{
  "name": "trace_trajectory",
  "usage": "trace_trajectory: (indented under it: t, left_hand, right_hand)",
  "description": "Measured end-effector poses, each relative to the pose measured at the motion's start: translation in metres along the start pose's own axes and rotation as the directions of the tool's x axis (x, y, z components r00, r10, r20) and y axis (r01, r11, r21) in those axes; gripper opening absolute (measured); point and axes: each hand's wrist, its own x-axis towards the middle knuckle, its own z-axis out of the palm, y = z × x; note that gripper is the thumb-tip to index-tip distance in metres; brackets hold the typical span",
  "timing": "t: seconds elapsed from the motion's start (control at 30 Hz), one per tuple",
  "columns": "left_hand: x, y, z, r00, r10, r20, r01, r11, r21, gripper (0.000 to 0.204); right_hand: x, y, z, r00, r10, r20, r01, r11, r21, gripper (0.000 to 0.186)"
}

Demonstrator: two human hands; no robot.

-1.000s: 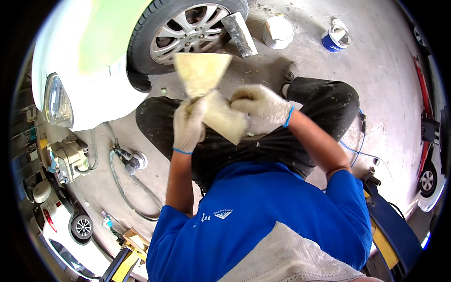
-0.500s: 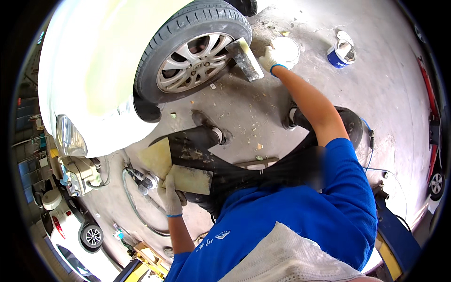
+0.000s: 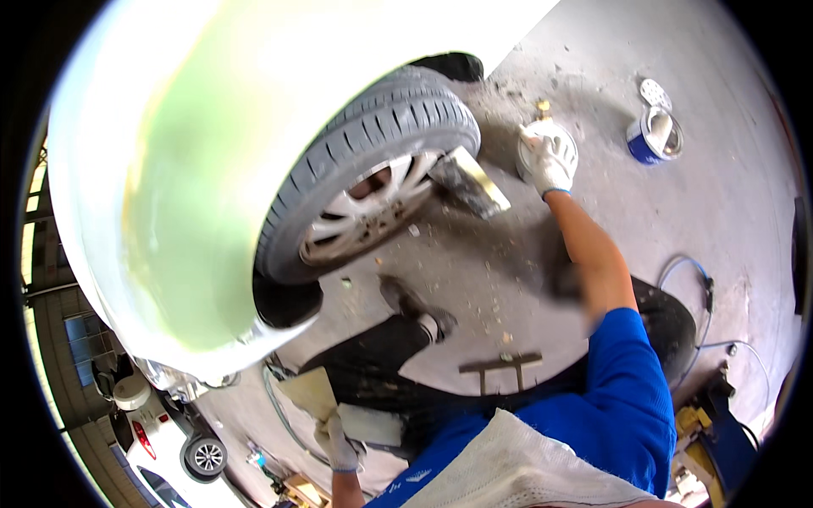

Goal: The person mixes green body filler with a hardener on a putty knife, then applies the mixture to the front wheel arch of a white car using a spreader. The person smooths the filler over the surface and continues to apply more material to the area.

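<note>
speckled grey floor (image 3: 474,305), left grip (image 3: 337,442) around pale spreaders (image 3: 309,392), right grip (image 3: 554,162) unclear at tub (image 3: 524,165)

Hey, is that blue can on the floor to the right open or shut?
Open: the blue can has an uncovered top, showing its inside and a pale object there.

**White car (image 3: 165,444) to the left hand's (image 3: 340,444) left**

Its red tail light (image 3: 142,438) and wheel (image 3: 206,457) show; a grey hose (image 3: 277,411) curves between car and hand. Below and right of the right hand (image 3: 552,157), a blue hose (image 3: 683,257) loops, with a dark blue beam (image 3: 730,457) farther below.
</note>
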Motion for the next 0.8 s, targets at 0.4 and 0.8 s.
trace_trajectory:
  t: [0.4,0.8]
  left_hand:
    - [0.01,0.019,0.017,0.999,-0.032,-0.01,0.033,0.997,0.063,0.034]
    - [0.007,-0.035,-0.013,0.997,0.075,-0.009,-0.076,0.981,-0.177,0.03]
  right_hand:
    - [0.08,0.028,0.029,0.992,0.059,0.111,-0.066,0.996,0.062,0.049]
    - [-0.062,0.031,0.019,0.975,0.193,0.107,-0.207,0.969,0.135,0.045]
